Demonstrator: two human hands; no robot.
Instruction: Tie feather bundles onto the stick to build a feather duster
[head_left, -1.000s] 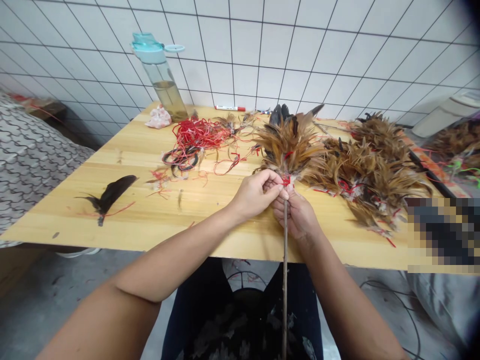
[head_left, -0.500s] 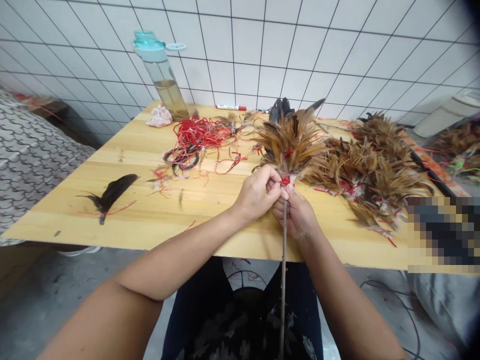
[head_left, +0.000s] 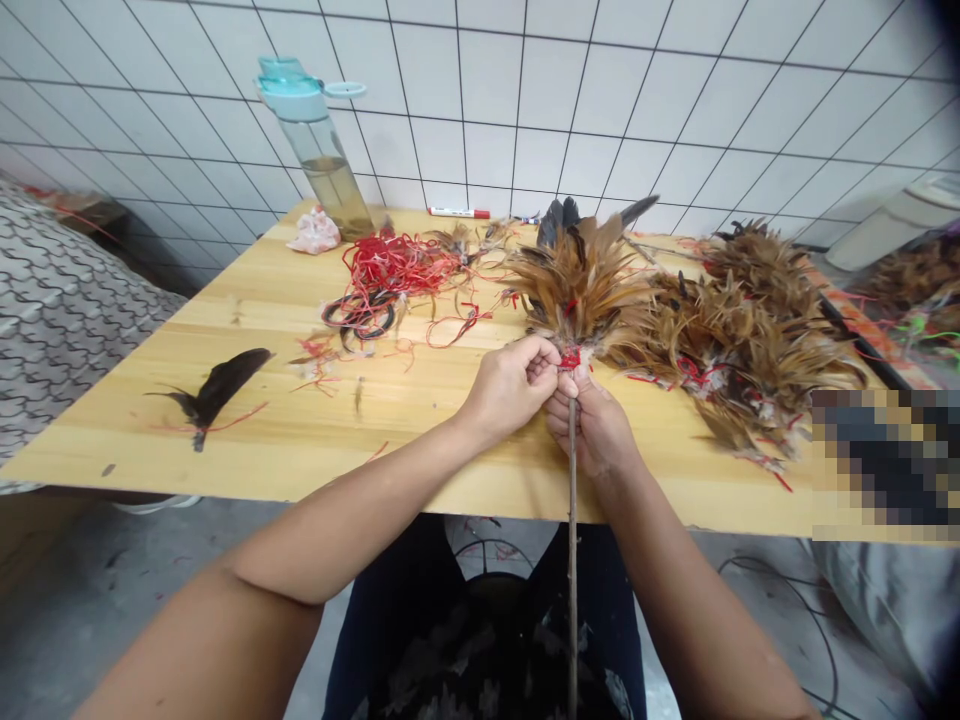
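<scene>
A stick (head_left: 572, 480) stands nearly upright in the middle, its lower end over my lap. A fan of brown and black feathers (head_left: 577, 275) sits at its upper end, bound with red string (head_left: 571, 357). My right hand (head_left: 589, 420) is closed round the stick just below the binding, the thumb near the string. My left hand (head_left: 517, 385) is closed in a pinch at the left edge of the binding, on the red string; the pinched strand is mostly hidden by the fingers.
More feather bunches (head_left: 739, 350) lie right of my hands. Behind left are tangled red string (head_left: 401, 265), a dark coil (head_left: 360, 318), a water bottle (head_left: 326, 170) and crumpled tissue (head_left: 313, 232). A black feather (head_left: 229, 385) lies left. A marker (head_left: 459, 212) rests by the tiled wall.
My left fingers have drawn slightly left from the red binding. The stick's lower end has shifted a little to the right. My right hand keeps its hold.
</scene>
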